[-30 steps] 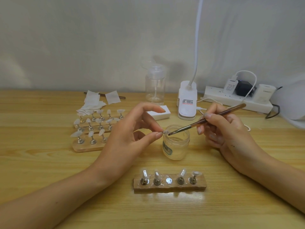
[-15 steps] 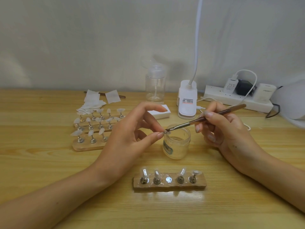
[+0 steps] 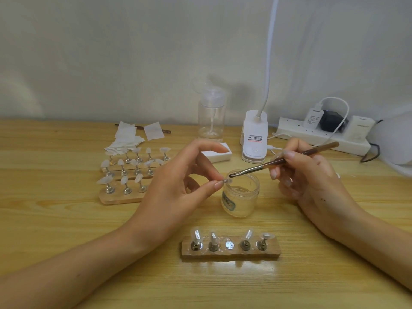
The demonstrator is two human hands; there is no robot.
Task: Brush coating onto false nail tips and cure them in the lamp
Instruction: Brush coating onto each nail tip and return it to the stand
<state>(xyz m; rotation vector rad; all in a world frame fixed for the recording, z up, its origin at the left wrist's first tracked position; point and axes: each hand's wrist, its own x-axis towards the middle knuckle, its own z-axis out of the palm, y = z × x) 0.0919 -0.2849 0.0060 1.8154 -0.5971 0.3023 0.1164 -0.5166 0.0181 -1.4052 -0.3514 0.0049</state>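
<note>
**Left hand** [image 3: 176, 186]: The forearm enters from the lower left of the frame, with the wrist raised above the bench [image 3: 66, 230]. The grip is closed on a nail tip [image 3: 227, 180], pinched on its small metal stand between the thumb and one finger. The index finger arches free above the pinch.

**Nail tip:** It sits at frame centre, just over the left rim of the open glass jar [image 3: 242, 195].

**Right hand** [image 3: 312, 179]: The forearm enters from the lower right. The grip is closed on a brush [image 3: 287, 160], held like a pen. The handle points to the upper right and the bristles slope down-left over the jar mouth. The bristle end sits at the nail tip, but it cannot be told whether they touch.

**Wooden holder** [image 3: 229, 253]: It lies on the bench at lower centre. It carries four tips on stands and a bare metal disc in the middle position.

**Further holders** [image 3: 124, 197]: These stand at centre left and are loaded with tips.
</note>
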